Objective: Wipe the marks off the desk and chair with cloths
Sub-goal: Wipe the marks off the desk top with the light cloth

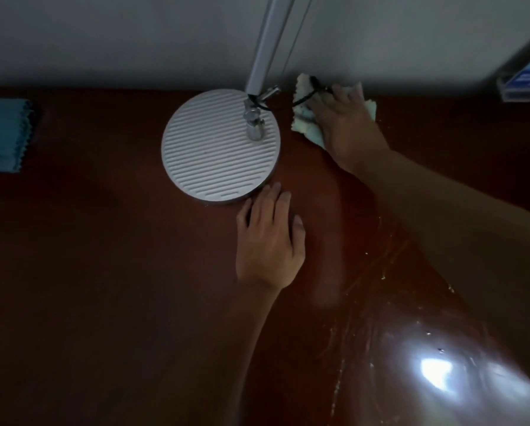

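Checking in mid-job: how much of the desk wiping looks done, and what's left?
Hard to call anything finished. In hand: the right hand presses a pale cloth on the desk at the back edge, beside the lamp base, while the left hand lies flat near that base. Left: pale streaks and specks on the near right side. The blue cloth lies unused. No chair in view.
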{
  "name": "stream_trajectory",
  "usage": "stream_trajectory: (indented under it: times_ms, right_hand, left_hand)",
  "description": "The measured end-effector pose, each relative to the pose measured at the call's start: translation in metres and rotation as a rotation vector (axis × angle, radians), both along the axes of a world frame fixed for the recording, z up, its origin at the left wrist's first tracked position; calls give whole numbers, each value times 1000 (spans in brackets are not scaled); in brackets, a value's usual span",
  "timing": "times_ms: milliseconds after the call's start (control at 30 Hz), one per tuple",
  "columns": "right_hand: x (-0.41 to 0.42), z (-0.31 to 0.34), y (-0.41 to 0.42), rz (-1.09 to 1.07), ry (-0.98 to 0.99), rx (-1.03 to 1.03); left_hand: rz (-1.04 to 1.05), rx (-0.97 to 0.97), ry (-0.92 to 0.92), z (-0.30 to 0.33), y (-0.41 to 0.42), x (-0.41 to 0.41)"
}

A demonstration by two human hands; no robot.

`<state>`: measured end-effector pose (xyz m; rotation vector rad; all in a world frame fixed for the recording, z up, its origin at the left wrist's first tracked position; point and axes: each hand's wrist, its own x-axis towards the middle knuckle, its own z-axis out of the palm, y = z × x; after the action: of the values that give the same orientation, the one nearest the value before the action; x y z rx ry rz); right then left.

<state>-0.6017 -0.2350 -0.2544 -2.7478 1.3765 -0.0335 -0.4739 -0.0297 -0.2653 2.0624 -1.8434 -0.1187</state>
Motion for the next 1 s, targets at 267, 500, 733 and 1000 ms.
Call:
stream_trajectory:
  times_ms: [267, 500, 733, 1000]
  right_hand:
    - [-32, 4, 54, -1, -62, 53]
    - [-41, 0, 6, -75, -6, 0]
    - [-28, -3, 81, -134, -79, 21]
    - [-67, 1, 31, -166, 58, 9]
  left_hand:
    - [-8, 9, -13, 0, 0, 0]
    - [-9, -6, -12, -2, 0, 1]
    - [1, -2, -40, -1, 0, 2]
    - [-2, 13, -16, 1, 0, 2]
